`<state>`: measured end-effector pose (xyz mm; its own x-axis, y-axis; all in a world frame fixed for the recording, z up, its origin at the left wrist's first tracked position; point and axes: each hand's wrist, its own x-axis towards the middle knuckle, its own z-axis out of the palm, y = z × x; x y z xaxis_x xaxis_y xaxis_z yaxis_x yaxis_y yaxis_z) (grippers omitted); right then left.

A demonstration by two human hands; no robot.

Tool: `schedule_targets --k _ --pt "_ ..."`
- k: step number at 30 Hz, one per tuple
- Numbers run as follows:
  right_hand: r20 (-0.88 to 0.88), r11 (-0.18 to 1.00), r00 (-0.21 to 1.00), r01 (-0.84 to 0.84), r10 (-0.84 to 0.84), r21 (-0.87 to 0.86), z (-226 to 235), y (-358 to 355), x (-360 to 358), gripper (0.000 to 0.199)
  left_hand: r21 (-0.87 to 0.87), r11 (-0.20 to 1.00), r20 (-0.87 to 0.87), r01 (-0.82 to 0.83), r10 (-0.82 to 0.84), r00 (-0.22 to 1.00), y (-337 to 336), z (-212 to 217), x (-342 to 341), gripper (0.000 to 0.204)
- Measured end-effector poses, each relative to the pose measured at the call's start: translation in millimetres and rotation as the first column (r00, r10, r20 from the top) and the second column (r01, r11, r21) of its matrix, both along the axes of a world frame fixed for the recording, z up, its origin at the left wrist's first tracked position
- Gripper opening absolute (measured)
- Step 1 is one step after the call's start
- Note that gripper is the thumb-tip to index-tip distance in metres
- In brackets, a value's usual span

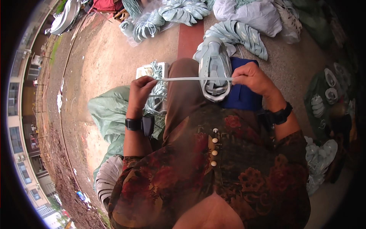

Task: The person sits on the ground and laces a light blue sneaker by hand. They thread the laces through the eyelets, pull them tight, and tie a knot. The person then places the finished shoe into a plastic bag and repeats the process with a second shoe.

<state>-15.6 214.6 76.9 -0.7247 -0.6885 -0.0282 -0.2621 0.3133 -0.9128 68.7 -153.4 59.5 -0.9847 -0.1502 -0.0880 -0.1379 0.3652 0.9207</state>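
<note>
A pale, flat shoelace (pixel 183 79) is pulled straight between my two hands, level above my lap. My left hand (pixel 141 89) pinches one end, thumb against fingers. Closed on the other end is my right hand (pixel 252 78). Behind the lace, a grey and pale-blue sneaker (pixel 214 63) lies toe away from me on my right thigh, over a dark blue cloth (pixel 242 97). Part of its lacing area is crossed by the lace. Beside my left hand, a white box (pixel 143 71) holds a bundle of light-blue laces (pixel 158 82).
Fanned stacks of pale-blue shoe parts (pixel 238 36) lie on the ground ahead, next to a white sack (pixel 248 17). A green sack (pixel 110 110) sits at my left. More shoe parts (pixel 322 156) and a dark green bag (pixel 314 89) are at my right.
</note>
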Motion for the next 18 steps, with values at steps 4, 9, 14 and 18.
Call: schedule_targets --k 4,9,14,18 --pt "0.018 0.996 0.998 0.069 -0.068 -0.063 -15.3 10.3 -5.8 0.014 -0.097 0.975 0.093 -0.199 0.208 0.974 -40.8 -33.6 23.6 0.016" --pt "-0.010 1.000 1.000 0.013 -0.013 -0.022 -25.3 -23.6 -8.0 0.011 -0.591 0.805 -0.068 -0.052 0.015 0.998 -16.6 -58.6 12.3 0.016" --pt "-0.245 0.990 0.970 -0.036 0.001 -0.137 -28.9 -61.4 -18.3 0.012 0.114 0.934 -0.213 0.339 -0.310 0.926 94.9 -16.1 -44.9 0.024" --pt "-0.251 0.983 0.962 0.059 -0.103 -0.176 -28.3 -63.7 -28.2 0.012 0.391 0.820 -0.003 0.418 -0.453 0.892 127.8 6.8 -67.2 0.023"
